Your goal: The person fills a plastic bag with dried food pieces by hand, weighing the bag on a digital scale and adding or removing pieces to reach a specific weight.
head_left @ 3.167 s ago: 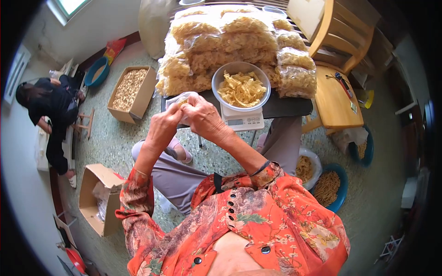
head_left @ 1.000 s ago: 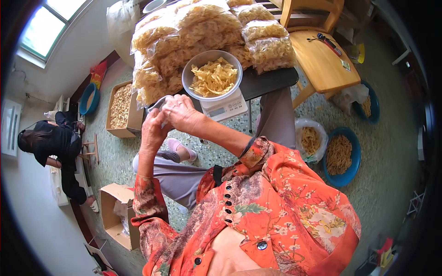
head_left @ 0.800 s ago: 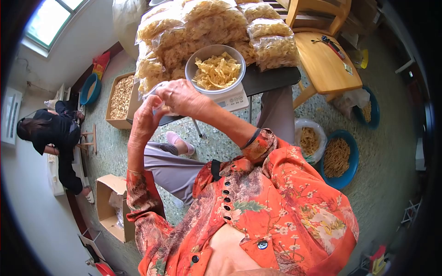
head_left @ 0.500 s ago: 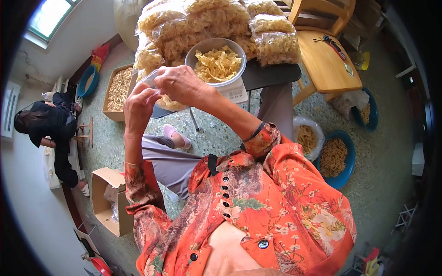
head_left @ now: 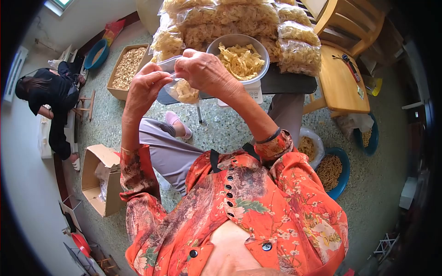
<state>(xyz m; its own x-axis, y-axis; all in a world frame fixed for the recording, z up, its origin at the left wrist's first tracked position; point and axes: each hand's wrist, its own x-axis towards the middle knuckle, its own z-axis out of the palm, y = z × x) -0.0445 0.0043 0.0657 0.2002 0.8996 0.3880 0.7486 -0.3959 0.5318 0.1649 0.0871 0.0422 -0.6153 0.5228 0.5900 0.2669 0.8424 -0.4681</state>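
My left hand (head_left: 146, 86) pinches the top edge of a clear plastic bag (head_left: 183, 92), which hangs below the fingers with some pale yellow dried pieces in it. On the bag's other side, my right hand (head_left: 202, 71) grips the same top edge, fingers closed. Just right of my right hand, a clear round bowl (head_left: 264, 69) of yellow dried pieces rests on a white scale (head_left: 254, 92). Filled clear bags (head_left: 299, 55) are stacked behind and beside the bowl on a dark table (head_left: 294, 83).
A wooden chair (head_left: 343, 87) holding small tools stands at right. Blue basins (head_left: 344, 177) sit on the floor. At left are a box of dried pieces (head_left: 129, 69), an open carton (head_left: 99, 179) and a seated person in black (head_left: 50, 92).
The view has shifted, so the table and bowl appear farther right. More of the held bag and its contents now shows below my hands. Both hands still hold its top edge.
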